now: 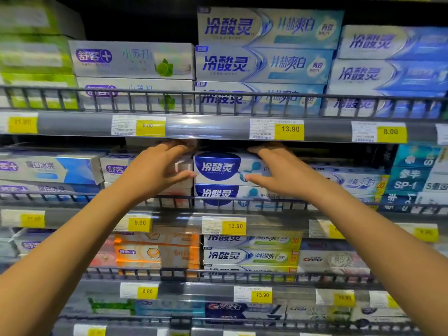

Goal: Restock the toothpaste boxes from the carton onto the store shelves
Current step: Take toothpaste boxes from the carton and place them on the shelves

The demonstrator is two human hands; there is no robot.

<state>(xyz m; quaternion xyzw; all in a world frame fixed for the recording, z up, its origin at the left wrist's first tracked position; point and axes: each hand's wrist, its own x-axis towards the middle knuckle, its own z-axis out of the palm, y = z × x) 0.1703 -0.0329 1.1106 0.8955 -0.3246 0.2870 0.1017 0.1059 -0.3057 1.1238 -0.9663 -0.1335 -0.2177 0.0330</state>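
Reaching in from the foreground, the left hand (157, 166) cups the left end of a blue-labelled toothpaste box (218, 167), while the right hand (278, 169) grips its right half, fingers over the top and thumb on the front. The box sits atop a matching stack on the second shelf, behind the wire rail (169, 198). It looks to be light, stiff cardboard that squeezing might dent, best held by the ends.

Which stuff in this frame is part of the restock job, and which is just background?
Job:
- top blue-oval toothpaste box, gripped by the right hand
- left hand at its left end, grip unclear
- matching box below
- second shelf
- carton: not in view

Background:
- price tags
- orange boxes
- Crest box
- top-shelf stacks
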